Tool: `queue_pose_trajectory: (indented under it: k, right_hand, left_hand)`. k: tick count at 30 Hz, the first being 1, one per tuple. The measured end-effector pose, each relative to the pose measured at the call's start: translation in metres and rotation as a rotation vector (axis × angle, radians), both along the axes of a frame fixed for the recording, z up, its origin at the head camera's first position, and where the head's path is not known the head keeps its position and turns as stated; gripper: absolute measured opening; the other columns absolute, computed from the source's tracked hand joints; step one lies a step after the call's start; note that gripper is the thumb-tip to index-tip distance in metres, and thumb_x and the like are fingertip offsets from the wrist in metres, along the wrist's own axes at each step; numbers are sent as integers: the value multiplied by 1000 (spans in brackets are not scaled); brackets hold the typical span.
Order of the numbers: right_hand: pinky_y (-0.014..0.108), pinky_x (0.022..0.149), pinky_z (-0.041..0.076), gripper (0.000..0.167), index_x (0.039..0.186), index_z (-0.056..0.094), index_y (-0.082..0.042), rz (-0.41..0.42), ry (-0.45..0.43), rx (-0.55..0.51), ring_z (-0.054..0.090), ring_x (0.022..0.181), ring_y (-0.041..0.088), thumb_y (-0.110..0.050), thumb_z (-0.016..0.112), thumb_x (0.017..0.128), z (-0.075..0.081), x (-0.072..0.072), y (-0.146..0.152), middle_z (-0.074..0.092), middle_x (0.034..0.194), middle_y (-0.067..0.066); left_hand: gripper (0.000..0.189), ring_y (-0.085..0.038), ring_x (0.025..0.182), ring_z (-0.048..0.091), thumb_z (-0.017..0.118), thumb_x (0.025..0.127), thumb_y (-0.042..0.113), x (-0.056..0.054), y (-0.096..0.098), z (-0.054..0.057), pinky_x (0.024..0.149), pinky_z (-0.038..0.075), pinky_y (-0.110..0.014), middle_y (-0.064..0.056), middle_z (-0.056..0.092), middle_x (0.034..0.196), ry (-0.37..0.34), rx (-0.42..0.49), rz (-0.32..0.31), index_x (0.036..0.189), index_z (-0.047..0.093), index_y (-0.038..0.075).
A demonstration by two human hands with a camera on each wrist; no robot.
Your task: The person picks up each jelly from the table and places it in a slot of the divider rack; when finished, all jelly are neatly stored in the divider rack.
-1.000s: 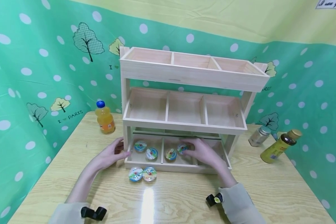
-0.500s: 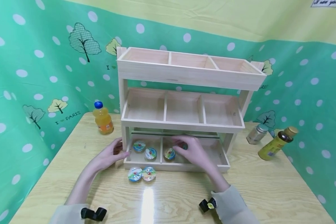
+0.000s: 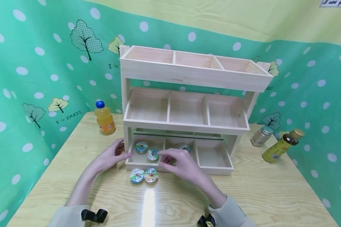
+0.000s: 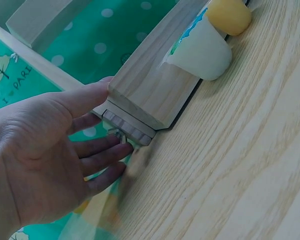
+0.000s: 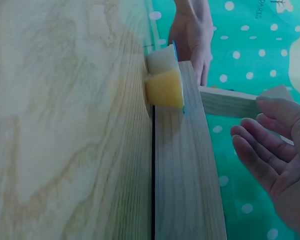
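Observation:
A three-tier wooden rack (image 3: 184, 124) stands on the table. My left hand (image 3: 109, 157) holds its lower left end, thumb at the tray corner and fingers behind by the post. My right hand (image 3: 182, 164) hovers over the front of the bottom tray, fingers loosely curved; nothing shows between them in the right wrist view. Jelly cups with printed lids lie in that tray: a rear-left cup (image 3: 141, 147) and a front-left cup (image 3: 152, 154), and one cup (image 3: 184, 147) behind my right hand. Another in the middle compartment is mostly hidden by that hand.
Two more cups, a white one (image 4: 202, 50) and an orange one (image 4: 230, 16), stand against the rack's front. An orange drink bottle (image 3: 104, 119) is at the left; a jar (image 3: 261, 136) and a yellow-labelled bottle (image 3: 281, 148) are at the right. A polka-dot cloth hangs behind.
My right hand has moved left and towards the front, from the rear cup in the middle compartment to beside the left compartment's front cup. My left hand has stayed at the rack.

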State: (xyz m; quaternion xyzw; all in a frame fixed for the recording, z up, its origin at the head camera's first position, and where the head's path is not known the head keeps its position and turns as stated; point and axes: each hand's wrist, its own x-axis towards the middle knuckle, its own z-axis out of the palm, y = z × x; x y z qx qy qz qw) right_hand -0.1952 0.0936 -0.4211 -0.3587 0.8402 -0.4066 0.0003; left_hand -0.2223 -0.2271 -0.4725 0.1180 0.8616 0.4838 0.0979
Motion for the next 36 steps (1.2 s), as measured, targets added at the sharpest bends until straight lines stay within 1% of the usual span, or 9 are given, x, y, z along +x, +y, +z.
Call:
queue_pose_trajectory:
  k: [4,9,12,14,17,19,21,24,36]
  right_hand:
    - [16,78,60,38,125,70,-3,43,-11,80,72,86,7,-14,79,89,-1,4,-3,78,97,4]
    - [13,76,59,40,123,73,-13,66,58,255,73,86,4,-29,82,88,-2,8,-5,80,97,-1]
    - [14,77,59,40,122,73,-15,71,93,318,75,86,5,-34,82,88,-2,10,-5,81,98,-1]
    - [13,69,57,35,117,73,-15,85,102,338,73,77,6,-35,81,88,-3,11,-5,80,90,0]
    - [10,66,53,34,115,74,-16,94,112,361,68,72,3,-35,82,88,-4,12,-6,79,89,-1]
    - [8,61,48,36,117,74,-18,101,110,374,59,65,0,-34,82,87,-6,12,-8,77,86,-3]
    - [6,62,46,44,126,73,-19,104,111,384,55,66,-5,-34,83,86,-7,13,-10,77,89,-7]
    - [8,54,40,51,132,70,-20,110,109,405,43,58,-6,-35,83,85,-9,14,-14,70,79,-11]
    - [11,47,28,56,137,67,-25,79,167,452,30,51,-6,-36,83,84,-16,17,-27,50,62,-15]
  left_hand:
    - [82,-53,142,45,66,101,30,1,-1,0,117,40,-65,-34,41,156,-4,7,2,161,20,-1]
    - [82,-52,141,46,66,101,30,1,-1,0,116,41,-65,-34,42,155,-1,2,-4,161,20,-1]
    - [82,-52,139,47,66,100,31,1,-1,-2,115,42,-65,-34,43,154,10,5,-8,161,21,-1]
    - [82,-52,139,48,67,100,32,1,-1,-2,114,43,-65,-34,43,154,17,7,-9,161,21,-1]
    - [83,-53,139,47,67,100,31,1,-1,-2,115,42,-65,-34,42,155,18,10,-9,160,21,-2]
    - [83,-54,140,46,67,100,30,1,-1,-2,115,41,-65,-35,41,155,18,9,-9,160,21,-2]
    - [83,-54,140,46,66,100,30,1,-1,-2,116,41,-66,-35,40,155,17,6,-8,160,20,-3]
    - [83,-54,140,46,67,100,31,1,-1,-1,115,41,-66,-35,40,156,14,-2,-4,161,20,-2]
    - [84,-55,141,44,66,100,32,1,-2,-1,116,40,-67,-36,39,156,17,-3,-9,160,20,-3]
